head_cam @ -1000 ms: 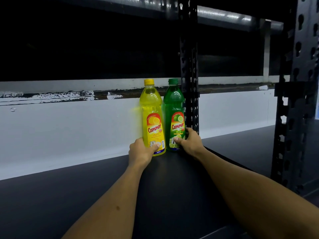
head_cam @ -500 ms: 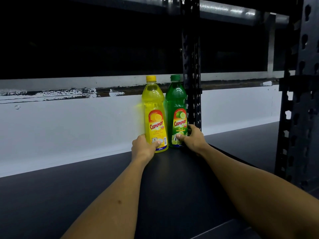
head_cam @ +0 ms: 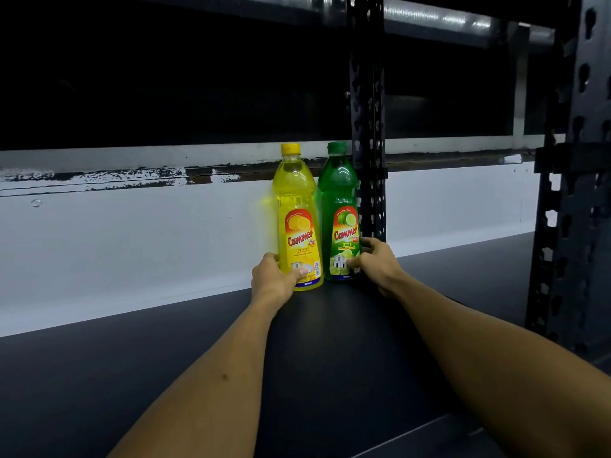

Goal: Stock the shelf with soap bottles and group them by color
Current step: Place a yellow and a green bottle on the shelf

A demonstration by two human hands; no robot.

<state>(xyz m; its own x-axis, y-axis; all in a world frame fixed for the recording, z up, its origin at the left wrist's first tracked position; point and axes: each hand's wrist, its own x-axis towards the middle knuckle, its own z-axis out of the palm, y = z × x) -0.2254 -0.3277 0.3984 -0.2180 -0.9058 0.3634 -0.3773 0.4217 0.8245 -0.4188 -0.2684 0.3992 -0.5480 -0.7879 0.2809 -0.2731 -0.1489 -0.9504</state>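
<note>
Shelf board (head_cam: 165, 375): dark, matte; carries two soap bottles at its rear edge, against the white back panel (head_cam: 132, 242).
Yellow bottle (head_cam: 299, 206): upright, yellow cap, label reads "Cammer Lemon"; stands at the rear edge, left of the green bottle, a narrow gap between them.
Green bottle (head_cam: 339, 200): upright, green cap, label reads "Cammer Lime"; stands at the rear edge, just beside the black perforated upright (head_cam: 368, 110) on its right.
Left hand (head_cam: 272, 280): grips the yellow bottle low on its body, thumb across the front of the label, fingers curled round the left side.
Right hand (head_cam: 378, 264): grips the green bottle low down, thumb on the label front, fingers curled behind its right side.
Forearms: both bare, reaching across the board from the front edge.
Second upright (head_cam: 568, 193): black, perforated, at the right front corner.
Upper shelf (head_cam: 429, 18): dark metal edge overhead.
</note>
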